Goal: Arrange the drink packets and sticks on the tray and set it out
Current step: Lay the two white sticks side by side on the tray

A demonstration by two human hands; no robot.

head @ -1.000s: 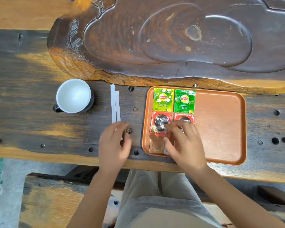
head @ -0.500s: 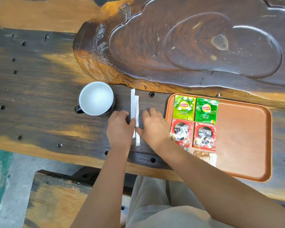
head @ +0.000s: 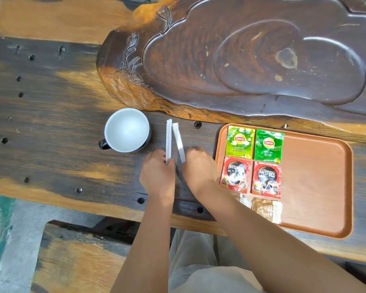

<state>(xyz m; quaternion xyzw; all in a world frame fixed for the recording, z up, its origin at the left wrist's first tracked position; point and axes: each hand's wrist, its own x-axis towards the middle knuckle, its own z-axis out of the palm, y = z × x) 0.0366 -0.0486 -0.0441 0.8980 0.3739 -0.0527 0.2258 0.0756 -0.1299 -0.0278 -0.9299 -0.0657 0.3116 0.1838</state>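
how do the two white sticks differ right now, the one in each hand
The left stick stands nearly straight up the picture; the right stick leans, its far end tipped toward the other. The left hand pinches the left stick, the right hand the right stick. The left stick's far end reaches slightly farther. Both are slim, white, held by their near ends, off the tray.

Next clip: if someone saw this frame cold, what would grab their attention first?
Probably the orange rectangular tray at right, its left side lined with two green Lipton tea packets above two red Nescafe coffee packets. Next, the left hand and right hand mid-table, each pinching one of the two white paper sticks, beside a white-lined mug. Behind looms a large carved dark wooden slab.
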